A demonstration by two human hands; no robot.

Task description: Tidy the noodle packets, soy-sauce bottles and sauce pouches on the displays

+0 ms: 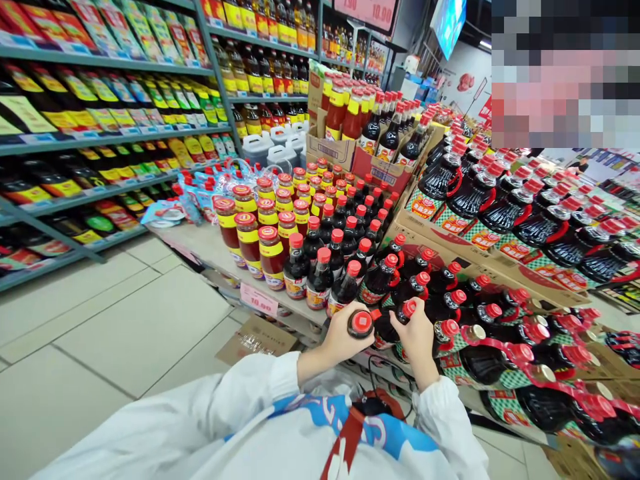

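My left hand is wrapped round the neck of a dark sauce bottle, whose red cap faces up at me. To its right, my right hand grips another dark sauce bottle just below its red cap. Most of both bottles' bodies is hidden by my hands and the bottles around them. Beyond my hands stand rows of smaller dark bottles with red caps. Farther left are jars with yellow bands and red lids. Large handled bottles with checked labels crowd the right side.
A pink price tag hangs on the display's front edge. Cartons of bottles rise at the back. Stocked shelves line the left beyond the tiled floor. A flattened cardboard box lies low beside the display.
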